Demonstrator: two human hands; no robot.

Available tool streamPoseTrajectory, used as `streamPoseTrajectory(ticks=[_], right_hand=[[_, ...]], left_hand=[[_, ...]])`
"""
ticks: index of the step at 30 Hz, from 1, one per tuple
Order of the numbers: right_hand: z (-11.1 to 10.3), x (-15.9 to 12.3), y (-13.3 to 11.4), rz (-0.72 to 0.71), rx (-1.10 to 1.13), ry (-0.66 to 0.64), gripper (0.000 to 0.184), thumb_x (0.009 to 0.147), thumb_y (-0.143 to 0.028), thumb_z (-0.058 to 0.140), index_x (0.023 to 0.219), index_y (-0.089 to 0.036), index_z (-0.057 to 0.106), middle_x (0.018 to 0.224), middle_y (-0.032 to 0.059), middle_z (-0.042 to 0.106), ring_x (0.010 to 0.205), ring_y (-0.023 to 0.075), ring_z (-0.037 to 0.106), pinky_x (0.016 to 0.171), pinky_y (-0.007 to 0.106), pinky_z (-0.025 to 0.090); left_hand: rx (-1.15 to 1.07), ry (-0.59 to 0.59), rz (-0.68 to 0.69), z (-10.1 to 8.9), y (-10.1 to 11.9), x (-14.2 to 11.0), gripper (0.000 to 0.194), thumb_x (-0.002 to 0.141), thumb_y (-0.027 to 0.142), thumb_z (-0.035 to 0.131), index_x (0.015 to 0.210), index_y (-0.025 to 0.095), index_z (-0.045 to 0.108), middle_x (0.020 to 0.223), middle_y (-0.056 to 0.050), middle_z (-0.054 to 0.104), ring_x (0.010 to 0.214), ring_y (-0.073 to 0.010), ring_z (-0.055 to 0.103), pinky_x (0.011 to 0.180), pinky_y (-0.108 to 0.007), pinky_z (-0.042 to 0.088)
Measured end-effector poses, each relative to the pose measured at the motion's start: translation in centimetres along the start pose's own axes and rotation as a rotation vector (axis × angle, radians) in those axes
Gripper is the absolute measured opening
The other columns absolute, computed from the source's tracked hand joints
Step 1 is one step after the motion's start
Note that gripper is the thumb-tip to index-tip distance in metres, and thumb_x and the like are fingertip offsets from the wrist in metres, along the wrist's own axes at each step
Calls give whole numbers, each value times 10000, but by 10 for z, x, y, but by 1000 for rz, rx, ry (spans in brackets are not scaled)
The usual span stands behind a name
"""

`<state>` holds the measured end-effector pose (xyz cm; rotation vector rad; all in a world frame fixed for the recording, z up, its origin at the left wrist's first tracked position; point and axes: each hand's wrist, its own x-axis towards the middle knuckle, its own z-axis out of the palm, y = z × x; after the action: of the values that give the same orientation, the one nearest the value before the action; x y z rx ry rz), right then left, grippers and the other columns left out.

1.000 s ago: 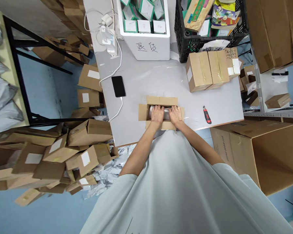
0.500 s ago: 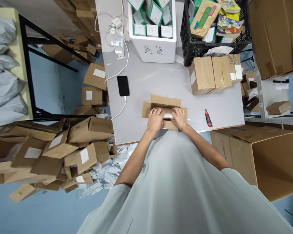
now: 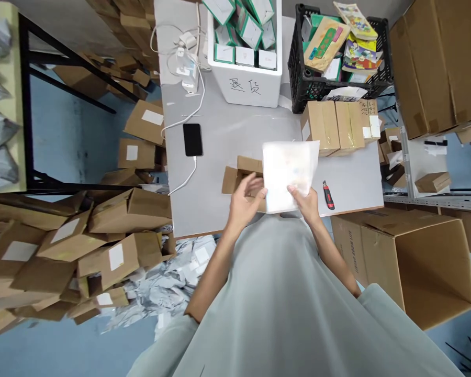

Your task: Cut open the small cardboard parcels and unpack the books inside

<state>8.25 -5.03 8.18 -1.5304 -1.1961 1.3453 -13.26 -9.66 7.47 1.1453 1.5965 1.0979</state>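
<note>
My right hand [image 3: 306,203] grips a flat white package [image 3: 288,173] by its lower right part, thumb on top. It looks like a thin sheet-like item in pale wrapping; faint colours show through, but its contents cannot be made out. At the package's left edge is my left hand [image 3: 246,198], its fingers apart and curved, holding nothing. Under that hand stands a small open cardboard box [image 3: 249,164] with its flaps folded out; the package covers its right half. To the right lies a red and black utility knife [image 3: 328,195].
A white foam bin [image 3: 245,84] of green-and-white boxes and a black crate [image 3: 298,86] with booklets stand at the back. Taped cartons [image 3: 325,125] sit at the right. A phone [image 3: 192,140] charges at the left. A large open carton [image 3: 432,272] is beside the table.
The white package has come up out of the small box and is now in my right hand above it. My left hand has moved away from the box's inside and opened.
</note>
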Motion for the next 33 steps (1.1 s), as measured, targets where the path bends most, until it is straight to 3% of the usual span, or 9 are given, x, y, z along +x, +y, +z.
streamPoseTrajectory(ticks=[5, 8, 11, 17, 21, 25, 27, 31, 33], right_hand=[[-29, -9, 4, 75, 51, 58, 616, 784, -645, 921, 1123, -137, 840, 1178, 133, 859, 1118, 337, 794, 970, 427, 662], [-55, -13, 18, 96, 15, 116, 619, 779, -665, 914, 1108, -145, 841, 1143, 129, 862, 1099, 340, 797, 960, 436, 664], [-84, -10, 43, 103, -16, 195, 622, 815, -668, 879, 1147, -144, 829, 1178, 137, 854, 1129, 346, 791, 985, 446, 653], [-123, 8, 114, 144, -142, 266, 620, 822, -686, 808, 1137, -151, 799, 1163, 160, 851, 1141, 364, 785, 1003, 479, 644], [-114, 16, 155, 190, -295, 156, 517, 909, -636, 692, 1085, -157, 779, 1134, 165, 852, 1108, 345, 786, 978, 461, 643], [-97, 22, 172, 230, -354, 84, 485, 943, -596, 626, 1039, -145, 777, 1068, 179, 849, 1079, 356, 779, 966, 468, 636], [-90, 25, 172, 229, -391, 101, 531, 938, -588, 635, 1141, -118, 775, 1216, 235, 820, 1229, 396, 735, 1085, 526, 585], [-75, 32, 156, 111, -522, 188, 729, 961, -642, 616, 1406, -70, 698, 1601, 308, 607, 1566, 430, 498, 1306, 599, 384], [-62, 34, 144, 61, -483, 108, 719, 986, -703, 574, 1367, -113, 729, 1546, 278, 666, 1504, 404, 576, 1262, 569, 452]], left_hand=[[-196, -128, -91, 48, -6, -13, 645, 965, 536, 766, 1501, 202, 637, 1325, -126, 804, 940, -205, 785, 884, -364, 662], [-138, -205, -88, 60, -6, -15, 571, 968, 476, 750, 1478, 231, 671, 1293, -99, 819, 914, -202, 785, 915, -384, 659], [-57, -194, -71, 59, -13, -10, 485, 978, 458, 719, 1407, 231, 719, 1274, -100, 828, 991, -224, 796, 1026, -430, 639], [35, 19, -101, 33, -49, -4, 437, 964, 462, 694, 1310, 198, 737, 1268, -125, 824, 1177, -264, 786, 1149, -483, 595], [199, 140, -108, 4, -71, -8, 417, 949, 443, 677, 1281, 200, 746, 1301, -129, 798, 1180, -269, 777, 1164, -485, 579], [391, 254, -51, -25, -80, -12, 387, 976, 418, 637, 1276, 198, 745, 1274, -129, 777, 1222, -293, 741, 1173, -499, 562], [467, 311, -31, -38, -84, -11, 409, 980, 393, 639, 1325, 189, 725, 1316, -147, 753, 1298, -316, 700, 1218, -520, 521], [473, 409, -99, -53, -99, -1, 557, 948, 358, 698, 1468, 169, 643, 1481, -202, 674, 1430, -349, 619, 1250, -536, 484], [398, 427, -202, -55, -108, 6, 632, 926, 352, 730, 1514, 159, 605, 1518, -217, 654, 1364, -338, 668, 1176, -508, 549]])
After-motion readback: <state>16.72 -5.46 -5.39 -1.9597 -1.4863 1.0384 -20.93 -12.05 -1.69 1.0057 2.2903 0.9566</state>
